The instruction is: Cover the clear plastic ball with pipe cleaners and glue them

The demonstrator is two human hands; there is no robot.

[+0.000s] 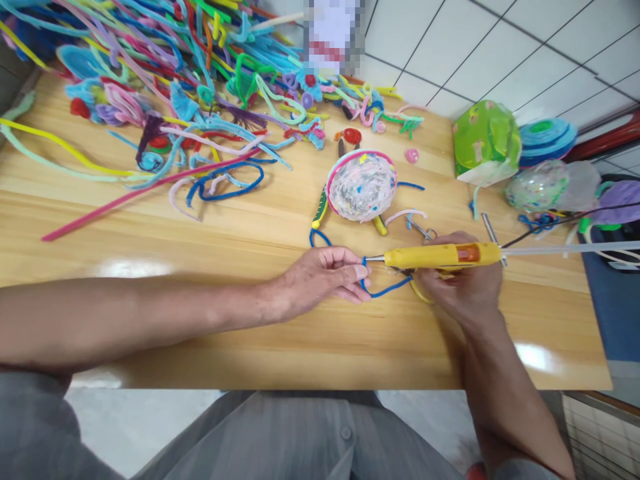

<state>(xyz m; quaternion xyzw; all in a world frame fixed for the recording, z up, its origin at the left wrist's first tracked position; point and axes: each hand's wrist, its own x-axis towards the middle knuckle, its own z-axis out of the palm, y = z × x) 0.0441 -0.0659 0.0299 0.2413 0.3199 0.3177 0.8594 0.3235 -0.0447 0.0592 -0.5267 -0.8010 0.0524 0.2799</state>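
Over the front middle of the table, my left hand (327,275) pinches a blue pipe cleaner (390,290) between thumb and fingers. The blue strand bends into a loop and runs right, toward my other hand. My right hand (463,283) is wrapped round a yellow hot glue gun (425,256), with a clear glue stick (570,248) sticking out of its back end. The gun's metal nozzle points left and meets the blue pipe cleaner at my left fingertips. Just beyond the hands sits a round clear bowl-like piece (361,187) rimmed in pink, with pale scraps inside, resting over green-and-yellow-handled pliers (320,208).
A big heap of coloured pipe cleaners (200,80) covers the back left. One long pink strip (150,193) lies across the table (200,360). At the back right stand a green tissue pack (486,141), blue coiled discs (547,141) and a clear plastic ball (537,187). Scissors (429,234) lie near the gun.
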